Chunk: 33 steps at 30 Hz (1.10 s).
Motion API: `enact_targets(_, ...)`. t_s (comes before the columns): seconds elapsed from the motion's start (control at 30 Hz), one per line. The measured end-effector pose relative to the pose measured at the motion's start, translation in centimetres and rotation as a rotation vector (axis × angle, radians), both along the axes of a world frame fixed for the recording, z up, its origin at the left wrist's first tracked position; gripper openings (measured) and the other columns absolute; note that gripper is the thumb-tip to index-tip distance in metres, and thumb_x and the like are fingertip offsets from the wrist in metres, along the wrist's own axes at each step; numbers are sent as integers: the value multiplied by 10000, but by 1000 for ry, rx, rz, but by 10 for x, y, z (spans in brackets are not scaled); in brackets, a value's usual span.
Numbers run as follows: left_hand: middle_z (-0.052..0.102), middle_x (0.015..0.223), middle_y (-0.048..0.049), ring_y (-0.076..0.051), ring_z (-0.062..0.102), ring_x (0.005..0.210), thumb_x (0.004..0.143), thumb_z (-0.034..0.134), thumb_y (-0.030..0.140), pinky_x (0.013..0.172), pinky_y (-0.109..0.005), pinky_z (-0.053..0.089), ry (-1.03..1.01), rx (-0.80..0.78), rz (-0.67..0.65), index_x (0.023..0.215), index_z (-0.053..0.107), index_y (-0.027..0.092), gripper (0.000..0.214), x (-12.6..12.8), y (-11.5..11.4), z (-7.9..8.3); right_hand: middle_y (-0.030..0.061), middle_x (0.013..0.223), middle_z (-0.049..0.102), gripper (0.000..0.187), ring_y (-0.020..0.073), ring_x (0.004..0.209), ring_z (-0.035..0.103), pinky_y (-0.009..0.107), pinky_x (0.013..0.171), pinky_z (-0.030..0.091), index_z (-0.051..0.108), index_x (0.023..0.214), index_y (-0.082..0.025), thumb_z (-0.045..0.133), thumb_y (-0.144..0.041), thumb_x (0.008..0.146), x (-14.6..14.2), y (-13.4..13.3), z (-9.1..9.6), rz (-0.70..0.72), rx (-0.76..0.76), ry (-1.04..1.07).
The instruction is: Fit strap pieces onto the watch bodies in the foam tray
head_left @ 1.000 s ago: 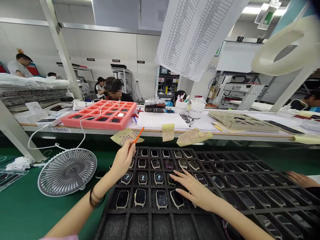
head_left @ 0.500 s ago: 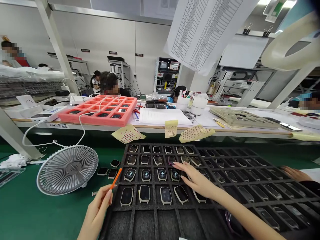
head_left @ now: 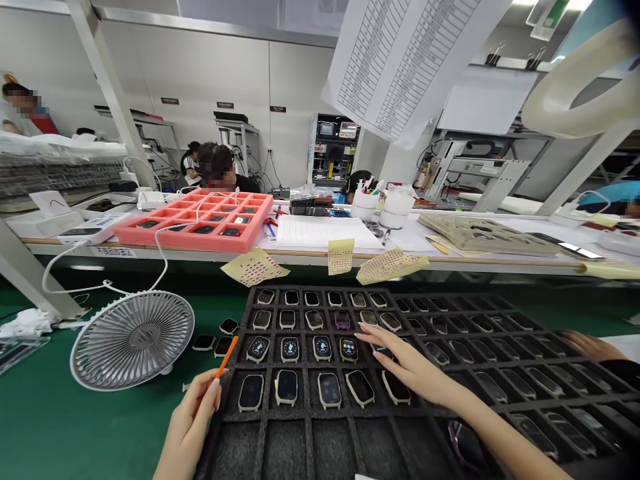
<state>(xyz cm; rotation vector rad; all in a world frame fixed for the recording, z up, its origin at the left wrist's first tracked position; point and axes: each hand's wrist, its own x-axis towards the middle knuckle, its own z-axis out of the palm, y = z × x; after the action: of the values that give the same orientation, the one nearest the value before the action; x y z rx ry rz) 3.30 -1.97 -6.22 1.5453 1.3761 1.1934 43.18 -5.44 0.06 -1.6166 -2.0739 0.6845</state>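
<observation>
Smartwatches (head_left: pixel 349 349) lie beneath right hand (head_left: pixel 413 367); left hand (head_left: pixel 187 427) pinches orange stick (head_left: pixel 227 357).

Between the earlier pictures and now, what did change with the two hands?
The left hand has moved down from above the foam watch tray to beside its left edge, still holding the orange stick. The right hand stays spread over the smartwatches, shifted only slightly. The watches stayed in their slots.

Showing orange on the slim stick (head_left: pixel 226 357), running black in a grid across the foam watch tray (head_left: pixel 250 447), speckling red over yellow paper (head_left: pixel 254 267).
</observation>
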Motion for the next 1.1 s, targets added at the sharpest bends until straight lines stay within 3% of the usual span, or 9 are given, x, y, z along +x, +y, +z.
enact_targets(0.13, 492, 641, 16, -148, 488, 599, 843, 485, 549, 558, -222, 403, -8, 2, -19, 1060, 565, 196, 422, -1, -2, -2, 14, 1407, 482, 505, 250, 1389, 246, 554, 1127, 174, 258, 1442, -321, 341, -409, 952, -3, 5, -2, 45, -3, -32)
enact_targets(0.3, 476, 622, 25, -139, 465, 565, 819, 512, 566, 513, -208, 398, -51, -3, 34, 1099, 556, 198, 465, -2, -4, -2, 53, 1392, 498, 475, 233, 1308, 398, 502, 1114, 244, 325, 1414, -287, 366, -341, 945, -11, 22, -8, 118, 119, -34)
enact_targets(0.47, 566, 703, -6, -161, 536, 649, 788, 534, 590, 577, -215, 448, -57, -24, 53, 1097, 597, 187, 511, 2, -5, 2, 97, 1272, 579, 371, 225, 1176, 516, 409, 1016, 384, 507, 1269, -209, 427, -233, 908, -43, 72, -5, 165, 204, -29)
enact_targets(0.57, 604, 811, -32, -182, 560, 755, 796, 537, 576, 652, -227, 459, -50, -11, 13, 1043, 622, 185, 470, 3, -10, 4, 77, 992, 652, 277, 202, 953, 592, 350, 880, 451, 598, 1108, -180, 459, -156, 869, -80, 115, -3, 168, 234, -54)
enact_targets(0.7, 464, 619, 37, -118, 399, 509, 823, 512, 562, 474, -209, 337, -124, -44, 79, 1034, 590, 190, 435, 2, -21, 3, 60, 841, 604, 182, 217, 854, 572, 351, 789, 443, 627, 982, -164, 523, -162, 832, -131, 168, -8, 129, 236, -78)
enact_targets(0.83, 453, 631, 41, -107, 356, 484, 813, 510, 589, 471, -221, 307, -184, -42, 154, 989, 577, 202, 430, -8, -28, -1, 97, 889, 583, 119, 262, 930, 547, 400, 829, 404, 627, 883, -156, 527, -209, 846, -166, 205, -19, 54, 229, -53)
enact_targets(0.97, 427, 614, 32, -135, 409, 551, 770, 530, 640, 503, -228, 336, -156, -44, 219, 955, 600, 204, 479, -22, -27, -4, 120, 910, 569, 105, 311, 1015, 508, 446, 877, 369, 589, 717, -167, 615, -242, 786, -181, 222, -29, 4, 231, 55)
enact_targets(1.1, 384, 603, 46, -116, 350, 511, 796, 507, 620, 482, -223, 302, -165, -83, 169, 975, 584, 195, 468, -28, -16, -4, 61, 877, 596, 182, 272, 965, 531, 423, 863, 392, 551, 722, -204, 698, -309, 700, -184, 224, -34, 33, 215, 249)
